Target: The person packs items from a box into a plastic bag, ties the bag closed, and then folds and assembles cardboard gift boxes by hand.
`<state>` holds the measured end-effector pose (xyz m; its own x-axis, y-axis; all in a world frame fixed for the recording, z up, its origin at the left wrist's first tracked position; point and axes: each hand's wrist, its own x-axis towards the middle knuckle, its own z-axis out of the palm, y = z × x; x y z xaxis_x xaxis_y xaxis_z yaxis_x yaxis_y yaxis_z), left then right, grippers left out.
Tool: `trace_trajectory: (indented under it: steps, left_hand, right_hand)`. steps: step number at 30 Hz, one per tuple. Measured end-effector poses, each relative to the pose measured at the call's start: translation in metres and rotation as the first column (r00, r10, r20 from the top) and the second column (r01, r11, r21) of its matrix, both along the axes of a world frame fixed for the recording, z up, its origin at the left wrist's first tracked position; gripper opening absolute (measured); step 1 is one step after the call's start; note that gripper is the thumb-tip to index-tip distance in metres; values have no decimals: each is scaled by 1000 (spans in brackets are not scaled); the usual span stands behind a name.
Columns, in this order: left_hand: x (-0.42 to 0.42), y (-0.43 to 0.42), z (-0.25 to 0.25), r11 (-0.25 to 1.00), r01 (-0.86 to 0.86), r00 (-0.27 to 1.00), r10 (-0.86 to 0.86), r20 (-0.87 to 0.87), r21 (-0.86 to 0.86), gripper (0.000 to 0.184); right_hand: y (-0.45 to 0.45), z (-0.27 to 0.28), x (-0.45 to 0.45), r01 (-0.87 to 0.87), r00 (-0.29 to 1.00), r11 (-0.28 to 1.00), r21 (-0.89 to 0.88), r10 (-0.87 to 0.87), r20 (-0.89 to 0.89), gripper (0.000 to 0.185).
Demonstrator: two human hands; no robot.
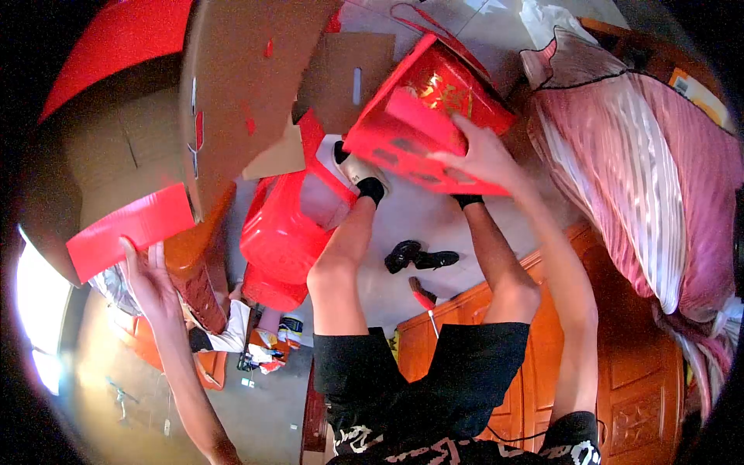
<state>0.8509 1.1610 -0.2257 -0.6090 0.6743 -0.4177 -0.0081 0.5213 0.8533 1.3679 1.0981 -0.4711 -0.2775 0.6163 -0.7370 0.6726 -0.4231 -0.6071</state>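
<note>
My left hand (pixel 153 283), at the left, pinches the lower edge of a flat red cardboard strip (pixel 132 231). The strip is in front of the opening of a large brown cardboard box (pixel 248 85). Up at the right, my right hand (pixel 484 155) has its thumb and fingers around a red cardboard insert (pixel 418 159) with several oval holes. Just behind this insert is a red gift box (pixel 449 85) with gold print and a red strap. The insert covers part of that box, and I cannot tell whether the two are joined.
A red plastic stool (pixel 287 232) stands left of my legs. Black shoes (pixel 420 256) and a red-handled brush (pixel 424 298) lie on the floor between them. A striped pink cloth (pixel 635 178) drapes at the right, above carved wooden panels (pixel 628 372). Another cardboard piece (pixel 341 81) leans at the back.
</note>
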Motion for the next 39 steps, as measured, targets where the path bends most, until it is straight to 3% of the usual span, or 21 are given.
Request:
trace_trajectory:
  steps: [1, 2, 5, 6, 7, 9, 13, 15, 16, 19, 20, 24, 28, 35, 36, 39]
  left_hand:
    - [-6, -9, -2, 1000, -3, 1000, 3, -3, -14, 43]
    - [-5, -17, -3, 1000, 11, 1000, -11, -29, -27, 44]
    - [-6, -32, -5, 995, -73, 997, 72, -15, -73, 46]
    - [-1, -34, -6, 996, -40, 999, 38, -29, -74, 49]
    - [-3, -36, -7, 996, -51, 998, 49, -27, -78, 49]
    - [-6, -42, -10, 992, -72, 997, 70, -21, -106, 50]
    - [-21, -52, -20, 988, -96, 995, 100, 25, -118, 50]
    - [-28, -59, -14, 984, -100, 991, 112, 72, -148, 49]
    - [-27, -61, -11, 983, -100, 992, 110, 56, -154, 50]
    - [-8, -59, -17, 986, -92, 994, 98, 39, -138, 51]
    - [-5, -60, -19, 988, -86, 995, 90, 31, -129, 52]
    - [0, -66, -20, 985, -117, 992, 123, 35, -129, 53]
    - [-6, -74, -12, 984, -118, 993, 121, 14, -136, 47]
    - [-31, -100, 37, 971, -181, 980, 166, -106, -155, 43]
    - [-58, -118, 45, 953, -238, 966, 211, -152, -186, 48]
    - [-85, -145, 71, 954, -242, 966, 221, -134, -175, 50]
  right_hand:
    - [7, 20, -4, -47, 996, 997, -69, 42, -73, 91]
    - [10, 30, -4, -31, 991, 999, -31, 27, -129, 90]
    - [14, 17, 4, 224, 934, 971, -88, -240, -266, 88]
    - [23, 10, 11, 273, 935, 962, -22, -271, -229, 86]
    - [29, -6, 19, 393, 871, 916, -80, -399, -287, 83]
    - [54, -31, 37, 454, 801, 867, -207, -498, -331, 81]
    - [72, -95, 71, 209, 971, 976, 57, -200, -135, 68]
    - [65, -134, 88, -14, 997, 976, 218, -3, 78, 65]
    - [66, -130, 91, -223, 964, 915, 335, 157, 212, 64]
    - [29, -153, 85, -219, 927, 702, 678, -67, 369, 62]
    - [27, -125, 70, -229, 891, 759, 610, -89, 445, 64]
    - [-13, -74, -17, -240, 916, 732, 637, -46, 398, 78]
    - [-57, -84, -86, -279, 905, 817, 505, 49, 422, 99]
    - [-87, -75, -104, -322, 918, 811, 489, 141, 370, 100]
    - [-93, -70, -112, -411, 861, 834, 368, 223, 457, 101]
    - [-107, -81, -132, -511, 732, 796, 323, 208, 648, 104]
